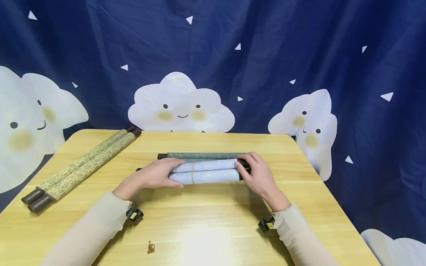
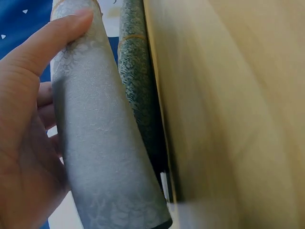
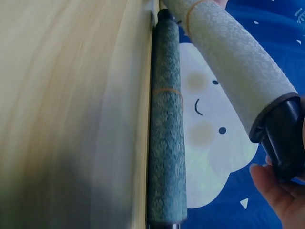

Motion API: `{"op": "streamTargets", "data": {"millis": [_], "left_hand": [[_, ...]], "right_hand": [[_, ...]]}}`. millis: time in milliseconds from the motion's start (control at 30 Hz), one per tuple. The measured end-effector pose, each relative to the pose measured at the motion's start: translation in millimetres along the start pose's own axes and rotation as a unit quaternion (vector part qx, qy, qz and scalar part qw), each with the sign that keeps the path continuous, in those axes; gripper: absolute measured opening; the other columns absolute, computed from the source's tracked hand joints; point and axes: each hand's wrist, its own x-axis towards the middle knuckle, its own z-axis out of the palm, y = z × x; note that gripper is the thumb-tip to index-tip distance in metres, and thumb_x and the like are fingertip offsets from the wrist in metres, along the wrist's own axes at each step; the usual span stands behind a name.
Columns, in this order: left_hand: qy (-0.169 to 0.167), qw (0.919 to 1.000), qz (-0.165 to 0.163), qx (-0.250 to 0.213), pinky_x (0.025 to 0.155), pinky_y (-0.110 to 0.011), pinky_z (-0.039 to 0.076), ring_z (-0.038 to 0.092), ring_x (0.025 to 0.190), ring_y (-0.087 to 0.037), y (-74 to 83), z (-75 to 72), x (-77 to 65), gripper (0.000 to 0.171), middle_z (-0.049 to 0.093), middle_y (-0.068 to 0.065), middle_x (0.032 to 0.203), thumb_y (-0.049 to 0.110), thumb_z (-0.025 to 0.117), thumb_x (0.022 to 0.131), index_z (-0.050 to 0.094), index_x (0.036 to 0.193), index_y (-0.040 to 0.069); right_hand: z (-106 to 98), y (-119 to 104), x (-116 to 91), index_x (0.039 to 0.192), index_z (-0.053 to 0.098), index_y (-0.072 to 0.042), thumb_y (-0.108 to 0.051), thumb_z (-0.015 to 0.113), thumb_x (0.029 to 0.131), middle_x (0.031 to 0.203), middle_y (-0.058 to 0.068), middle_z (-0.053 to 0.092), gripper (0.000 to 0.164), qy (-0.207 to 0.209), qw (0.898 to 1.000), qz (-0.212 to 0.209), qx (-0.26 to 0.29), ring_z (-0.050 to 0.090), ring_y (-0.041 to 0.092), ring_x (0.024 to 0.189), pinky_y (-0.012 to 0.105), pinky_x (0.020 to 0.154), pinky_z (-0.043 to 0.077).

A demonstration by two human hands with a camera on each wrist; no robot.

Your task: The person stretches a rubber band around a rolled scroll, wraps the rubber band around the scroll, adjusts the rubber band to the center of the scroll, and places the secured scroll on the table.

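A pale blue-grey scroll [image 1: 213, 170], rolled from both ends into two side-by-side rolls, is bound by a thin rubber band [image 1: 192, 173]. My left hand [image 1: 159, 173] grips it near its left end, the thumb [image 2: 78, 25] lying over the front and the fingers partly hidden behind. My right hand [image 1: 257, 173] holds the dark roller end [image 3: 284, 136] at the other side. In the right wrist view the pale scroll hangs tilted above the table. Just behind it lies a green patterned scroll [image 1: 206, 155] with its own rubber band [image 3: 167, 89], partly covered in the head view.
A longer yellow-green patterned scroll [image 1: 90, 161] with dark brown ends lies slanted along the table's left side. A small brown tangle of rubber bands [image 1: 151, 247] is near the front of the wooden table [image 1: 299, 244]. A dark blue cloud-print curtain [image 1: 213, 55] hangs behind.
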Motion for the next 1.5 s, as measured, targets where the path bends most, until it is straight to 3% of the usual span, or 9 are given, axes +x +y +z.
{"op": "streamTargets", "data": {"millis": [233,500,733,1033,1500], "left_hand": [[0.019,0.9995,0.001,0.024,0.087,-0.040,0.042,0.049,0.107,-0.021,8.9,-1.4,6.7,0.082,0.051,-0.005,0.122,0.063,0.062,0.068,0.045,0.129,0.011],[0.016,0.9986,-0.004,0.051,0.089,-0.042,0.040,0.049,0.107,-0.023,23.2,-1.9,18.3,0.080,0.052,-0.007,0.120,0.059,0.064,0.068,0.046,0.129,0.009],[0.001,0.9973,0.001,0.074,0.087,-0.042,0.042,0.050,0.106,-0.023,34.2,0.2,31.3,0.079,0.052,-0.007,0.121,0.060,0.061,0.070,0.046,0.128,0.009],[-0.023,0.9955,-0.015,0.091,0.085,-0.040,0.043,0.051,0.104,-0.022,41.9,9.8,44.3,0.079,0.050,-0.005,0.123,0.060,0.062,0.070,0.045,0.129,0.010],[-0.054,0.9869,-0.046,0.145,0.089,-0.051,0.039,0.040,0.115,-0.029,50.6,23.6,53.6,0.085,0.042,-0.007,0.131,0.066,0.057,0.068,0.043,0.132,0.012]], "right_hand": [[-8.8,11.0,-4.3,0.121,0.053,-0.017,-0.051,0.054,0.082,0.110,-0.005,0.049,0.051,-0.074,0.997,0.000,0.009,0.049,0.014,0.097,0.035,0.081,0.042],[-16.8,24.5,-10.4,0.133,0.039,-0.019,-0.056,0.070,0.064,0.119,0.000,0.042,0.084,-0.135,0.991,-0.008,-0.003,0.044,0.017,0.106,0.037,0.088,0.039],[-17.6,39.5,-14.4,0.130,0.042,-0.012,-0.057,0.070,0.063,0.111,0.000,0.046,0.086,-0.166,0.986,0.009,-0.016,0.046,0.017,0.096,0.037,0.081,0.041],[-14.8,57.0,-17.4,0.124,0.044,-0.009,-0.062,0.068,0.062,0.112,0.003,0.050,0.085,-0.179,0.983,0.035,-0.013,0.048,0.020,0.103,0.039,0.087,0.040],[-5.0,69.9,-25.0,0.122,0.048,-0.008,-0.065,0.065,0.061,0.116,0.008,0.050,0.085,-0.209,0.974,0.015,-0.089,0.044,0.025,0.109,0.039,0.093,0.036]]}}
